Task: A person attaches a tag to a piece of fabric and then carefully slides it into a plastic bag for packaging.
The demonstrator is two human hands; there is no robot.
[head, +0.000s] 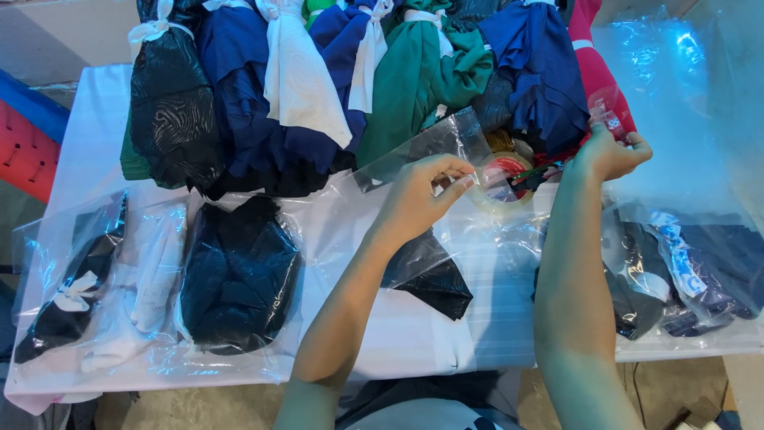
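My left hand (422, 195) pinches the flap of a clear plastic bag (434, 147) that holds a dark folded garment (430, 275) on the white table (95, 127). Just right of those fingers lies a roll of clear tape with a red core (503, 177). My right hand (609, 153) is raised beyond the roll, its fingers closed on a pulled strip of clear tape (606, 107) with red print.
A row of tied cloth bundles, black (171, 103), navy (239, 87), white (298, 72), green (418, 76) and pink (593, 56), lines the table's far side. Bagged dark garments (239, 275) lie at left and more (700, 271) at right. A large clear plastic sheet (684, 95) stands far right.
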